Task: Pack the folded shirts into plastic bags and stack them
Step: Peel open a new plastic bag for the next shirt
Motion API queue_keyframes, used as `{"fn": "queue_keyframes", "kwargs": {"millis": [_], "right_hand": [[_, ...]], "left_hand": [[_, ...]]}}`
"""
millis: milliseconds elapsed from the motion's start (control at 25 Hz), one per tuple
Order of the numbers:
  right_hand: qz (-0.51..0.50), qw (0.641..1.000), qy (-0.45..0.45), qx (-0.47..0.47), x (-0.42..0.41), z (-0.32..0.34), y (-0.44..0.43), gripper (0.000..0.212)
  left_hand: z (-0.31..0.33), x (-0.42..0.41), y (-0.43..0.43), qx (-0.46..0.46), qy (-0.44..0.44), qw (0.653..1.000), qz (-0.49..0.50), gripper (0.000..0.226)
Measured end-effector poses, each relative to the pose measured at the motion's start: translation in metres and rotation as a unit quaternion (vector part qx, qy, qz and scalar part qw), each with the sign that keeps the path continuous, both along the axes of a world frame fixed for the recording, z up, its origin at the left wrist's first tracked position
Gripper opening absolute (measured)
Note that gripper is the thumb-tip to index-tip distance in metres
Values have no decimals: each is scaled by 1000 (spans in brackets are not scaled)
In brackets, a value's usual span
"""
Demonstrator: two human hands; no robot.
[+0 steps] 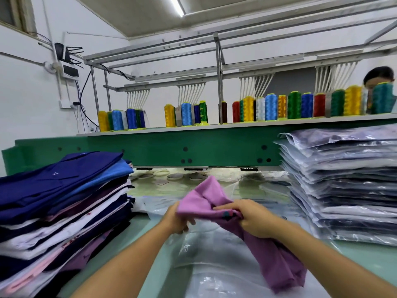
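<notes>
A pink-purple shirt (206,196) is held up over the table between both hands, one end drooping down toward me at the lower right. My left hand (177,220) grips its left edge from underneath. My right hand (250,218) is closed on the bunched middle, where a dark printed mark shows. Clear plastic bags (206,252) lie flat on the table under the shirt. At the left stands a tall pile of folded shirts (64,190), blue, navy, white and pink. At the right stands a stack of bagged shirts (348,183).
A green embroidery machine beam (171,147) runs across behind the table, with a shelf of coloured thread cones (268,108) above it. Embroidery hoops (163,174) lie under the beam. A person's head (379,79) shows behind the cones at the far right.
</notes>
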State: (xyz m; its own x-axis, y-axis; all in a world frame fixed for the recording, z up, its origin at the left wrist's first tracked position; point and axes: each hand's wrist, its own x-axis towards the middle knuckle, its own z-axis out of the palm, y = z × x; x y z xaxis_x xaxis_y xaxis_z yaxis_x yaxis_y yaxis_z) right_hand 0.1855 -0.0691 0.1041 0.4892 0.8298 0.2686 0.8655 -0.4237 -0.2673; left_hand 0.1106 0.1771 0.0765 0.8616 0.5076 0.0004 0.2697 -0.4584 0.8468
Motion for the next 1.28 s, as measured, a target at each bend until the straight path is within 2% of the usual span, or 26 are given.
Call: {"fn": "queue_keyframes", "kwargs": {"millis": [40, 160, 320, 400, 520, 640, 720, 800, 880, 1000, 1040, 1120, 1280], "right_hand": [[-4, 1000, -8, -10, 1, -3, -3, 84], [-8, 1000, -9, -29, 7, -7, -7, 86], [1, 996, 60, -61, 14, -12, -7, 85], [5, 993, 95, -71, 18, -15, -6, 81], [11, 990, 118, -81, 29, -17, -1, 67], [-23, 990, 131, -36, 33, -8, 14, 58], [-36, 992, 121, -21, 27, -7, 22, 66], [-41, 993, 102, -44, 22, -12, 21, 59], [-55, 991, 91, -84, 19, -19, 6, 50], [-94, 978, 75, -173, 13, -28, -23, 55], [-100, 976, 63, -182, 10, -30, -26, 46], [-101, 983, 48, -148, 6, -32, -20, 26], [-73, 994, 52, -56, 9, -19, 20, 18]], "left_hand": [[0, 3, 4, 1, -12, 1000, 10, 28], [-4, 7, 7, 112, -40, 993, 21, 41], [2, 9, -1, 75, -119, 987, 80, 31], [7, 9, -9, 170, -153, 971, 71, 32], [7, 8, -22, 362, -123, 924, 21, 41], [5, 9, -36, 438, -55, 895, -56, 39], [2, 8, -39, 448, -34, 889, -94, 33], [-3, 5, -38, 457, -4, 884, -102, 32], [-8, 2, -36, 457, 13, 883, -102, 32], [-12, 2, -36, 449, 29, 888, -101, 34], [-11, 4, -38, 446, 31, 889, -101, 35], [-6, 10, -45, 438, 27, 892, -108, 36], [19, 18, -62, 410, -11, 899, -153, 39]]}}
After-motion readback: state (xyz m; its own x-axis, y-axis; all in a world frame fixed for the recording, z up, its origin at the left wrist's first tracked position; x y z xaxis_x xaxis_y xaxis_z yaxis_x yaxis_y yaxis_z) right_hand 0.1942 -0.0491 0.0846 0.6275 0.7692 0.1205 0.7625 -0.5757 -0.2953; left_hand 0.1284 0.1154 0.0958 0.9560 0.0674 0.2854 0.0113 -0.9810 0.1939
